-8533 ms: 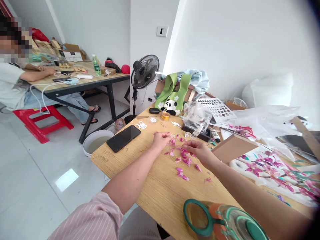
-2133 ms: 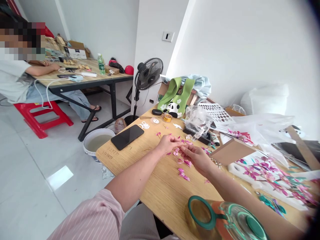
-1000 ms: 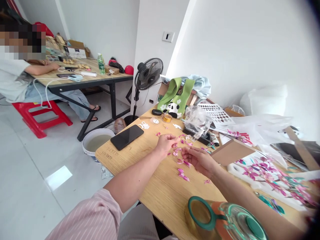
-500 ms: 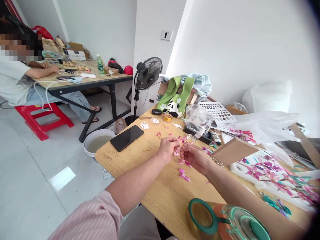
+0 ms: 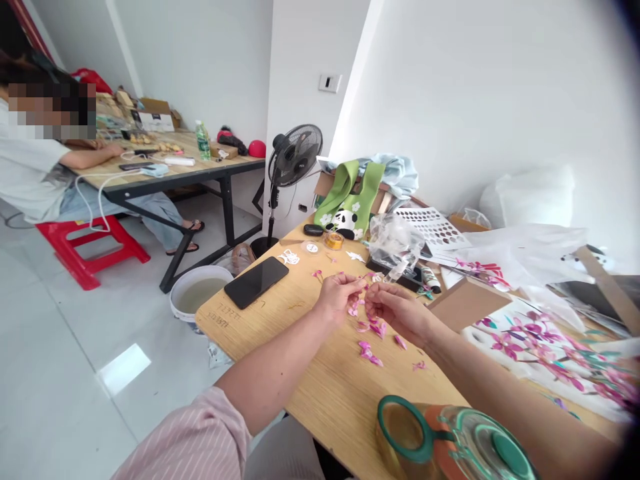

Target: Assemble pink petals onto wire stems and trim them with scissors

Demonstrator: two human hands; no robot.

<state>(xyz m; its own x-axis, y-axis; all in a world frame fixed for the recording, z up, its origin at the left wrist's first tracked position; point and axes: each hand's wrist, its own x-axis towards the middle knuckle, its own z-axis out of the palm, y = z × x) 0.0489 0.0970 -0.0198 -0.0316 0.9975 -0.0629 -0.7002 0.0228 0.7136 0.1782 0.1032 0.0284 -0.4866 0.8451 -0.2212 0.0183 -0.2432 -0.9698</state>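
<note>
My left hand is closed in a pinch above the wooden table, thumb against the index finger. Close on its right, my right hand also has its fingertips pinched together, almost meeting the left ones. Whatever the fingertips hold is too small to make out; bits of pink show around them. Below the hands lie pink petals, and a single petal rests beside my right wrist. A small pink flower piece lies beyond my left hand.
A phone lies left, a green-lidded jar stands at the near edge. Behind are a roll of tape, a green panda bag, clear plastic and cardboard. A person sits at another table.
The view has shifted slightly. My right hand's fingers have drawn closer together, and a petal now shows beside its wrist. My left hand stays nearly in place.
</note>
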